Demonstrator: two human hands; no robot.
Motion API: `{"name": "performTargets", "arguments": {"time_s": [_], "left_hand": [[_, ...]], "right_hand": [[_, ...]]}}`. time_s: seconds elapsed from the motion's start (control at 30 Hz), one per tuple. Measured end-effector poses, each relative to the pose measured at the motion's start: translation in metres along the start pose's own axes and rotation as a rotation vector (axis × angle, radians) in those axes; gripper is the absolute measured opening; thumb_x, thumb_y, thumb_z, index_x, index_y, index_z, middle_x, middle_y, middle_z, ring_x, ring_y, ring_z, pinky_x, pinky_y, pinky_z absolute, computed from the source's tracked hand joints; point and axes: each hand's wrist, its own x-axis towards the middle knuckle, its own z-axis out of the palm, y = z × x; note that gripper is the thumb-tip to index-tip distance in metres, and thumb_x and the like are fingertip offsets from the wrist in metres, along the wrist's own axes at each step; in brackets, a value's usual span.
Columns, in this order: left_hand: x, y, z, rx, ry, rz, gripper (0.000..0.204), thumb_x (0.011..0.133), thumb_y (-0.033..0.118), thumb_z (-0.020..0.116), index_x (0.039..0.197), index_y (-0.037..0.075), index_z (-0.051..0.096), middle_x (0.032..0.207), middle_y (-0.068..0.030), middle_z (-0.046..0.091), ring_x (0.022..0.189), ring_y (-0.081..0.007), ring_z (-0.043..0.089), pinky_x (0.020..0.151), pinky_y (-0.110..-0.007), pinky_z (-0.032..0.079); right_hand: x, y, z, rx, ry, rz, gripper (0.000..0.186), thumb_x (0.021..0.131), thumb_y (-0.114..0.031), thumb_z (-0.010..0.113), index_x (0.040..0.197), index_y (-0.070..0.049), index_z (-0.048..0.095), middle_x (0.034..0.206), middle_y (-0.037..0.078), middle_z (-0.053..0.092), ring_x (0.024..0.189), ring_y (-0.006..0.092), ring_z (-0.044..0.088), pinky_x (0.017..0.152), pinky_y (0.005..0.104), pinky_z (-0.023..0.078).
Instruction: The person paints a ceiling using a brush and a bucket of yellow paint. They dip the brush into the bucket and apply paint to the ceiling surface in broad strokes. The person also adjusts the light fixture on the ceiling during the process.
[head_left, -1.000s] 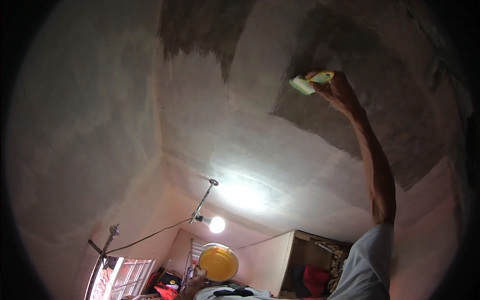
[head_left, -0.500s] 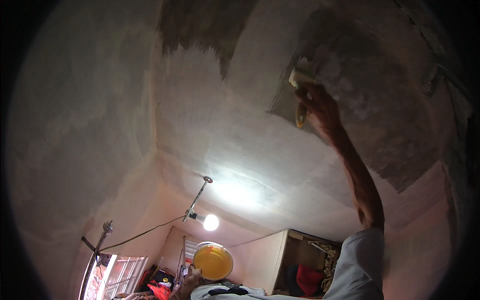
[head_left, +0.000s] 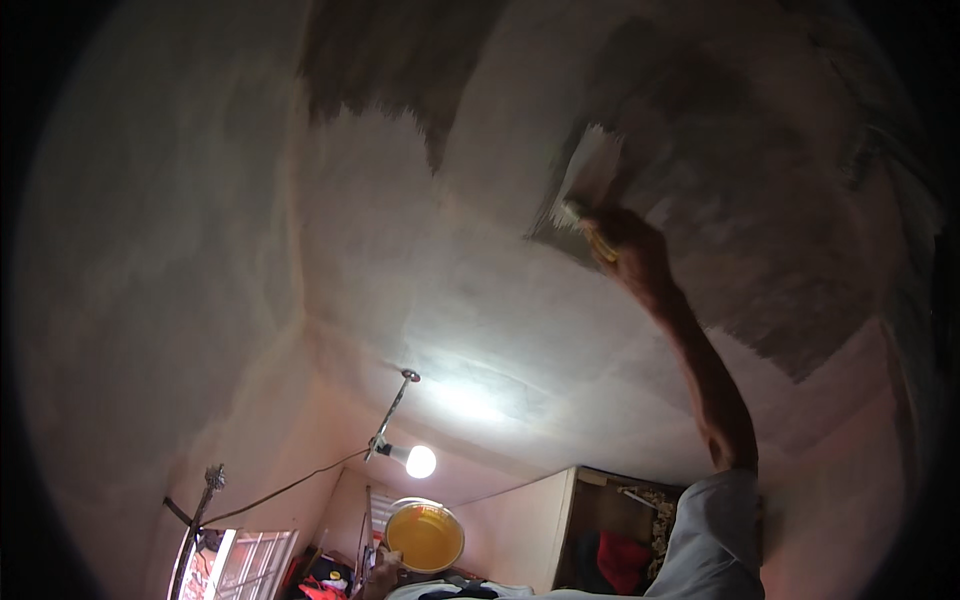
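My right hand [head_left: 637,248] is raised to the ceiling, its fingers closed around the handle of a flat paintbrush [head_left: 602,243]. The brush head touches the ceiling [head_left: 480,280] at the edge of a dark grey patch [head_left: 760,200]. A pale streak [head_left: 595,160] runs across the dark area just beyond the brush. Low in the picture, my left hand [head_left: 382,572] grips the side of a round bucket [head_left: 425,537]. Its inside looks yellow-orange; how much is in it I cannot tell.
A lit bulb [head_left: 420,461] hangs from a rod [head_left: 392,412] fixed to the ceiling, with a cable [head_left: 285,488] running left. A barred window [head_left: 255,562] is at lower left. An open cabinet [head_left: 570,530] holding a red item stands behind me. Another dark patch [head_left: 395,60] lies farther off.
My right hand has drawn the paintbrush toward me and slightly left, and a pale streak now shows where it passed. My left hand still holds the bucket.
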Motion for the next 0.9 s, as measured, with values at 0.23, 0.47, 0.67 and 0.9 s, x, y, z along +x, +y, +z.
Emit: {"name": "performTargets", "arguments": {"time_s": [0.23,0.47,0.67,0.9], "left_hand": [[0.007,0.000,-0.008,0.013,0.068,0.009,0.026,0.086,0.008,0.052,0.111,0.001,0.053,0.104,-0.0186,0.057,0.097,-0.0297,0.059,0.075,-0.040,0.055],[0.032,0.012,0.006,0.070,-0.051,-0.007,0.025,0.086,0.008,0.052,0.110,0.001,0.053,0.103,-0.0185,0.057,0.096,-0.0296,0.059,0.074,-0.040,0.055],[0.038,0.010,0.008,0.075,-0.075,0.002,0.024,0.086,0.008,0.052,0.109,0.001,0.053,0.102,-0.0184,0.057,0.095,-0.0296,0.058,0.074,-0.040,0.054],[0.032,0.004,0.001,0.070,-0.031,0.016,0.023,0.086,0.008,0.052,0.108,0.002,0.053,0.101,-0.0182,0.057,0.094,-0.0295,0.058,0.074,-0.040,0.054]], "right_hand": [[0.127,0.010,-0.083,0.014,0.006,0.341,0.022,0.091,-0.023,0.065,0.111,-0.013,0.070,0.098,0.005,0.071,0.087,0.0116,0.065,0.076,0.0275,0.051],[0.178,0.066,-0.178,-0.166,0.100,0.019,0.025,0.088,-0.020,0.066,0.110,-0.007,0.068,0.102,0.005,0.069,0.096,0.0142,0.065,0.085,0.0310,0.050],[0.200,0.028,-0.193,-0.293,0.246,0.002,0.013,0.082,-0.012,0.067,0.090,-0.003,0.067,0.090,0.012,0.070,0.078,0.0246,0.066,0.070,0.0361,0.053],[0.167,0.053,-0.123,-0.769,0.317,-0.395,0.035,0.077,-0.003,0.069,0.110,-0.016,0.066,0.110,0.001,0.067,0.095,0.0232,0.066,0.082,0.0342,0.053]]}}
